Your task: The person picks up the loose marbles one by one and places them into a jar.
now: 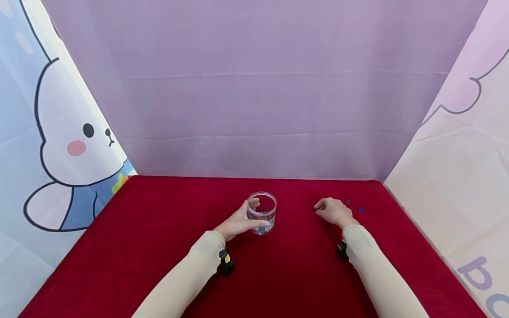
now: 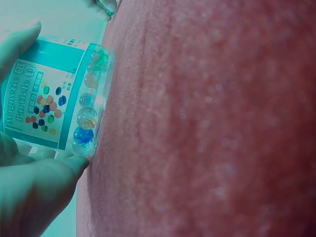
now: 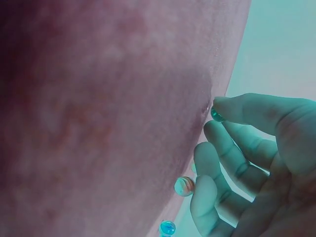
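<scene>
Clear round jar (image 1: 262, 213): stood upright on the red cloth (image 1: 159, 229), just left of centre in the lower half of the head view. Transparent wall, open top, teal label (image 2: 42, 94) printed with coloured dots and the words "Magnetic Particle". Glass marbles (image 2: 86, 118) lay along its bottom, one of them blue. Left hand (image 1: 238, 222): fingers and thumb curled around the jar's side, holding it. Right hand (image 1: 333, 211): lower right of centre, knuckles up, fingertips pinching a small dark bead (image 3: 216, 114) against the cloth. Two more loose marbles (image 3: 183, 185) lay on the cloth just beside that hand.
</scene>
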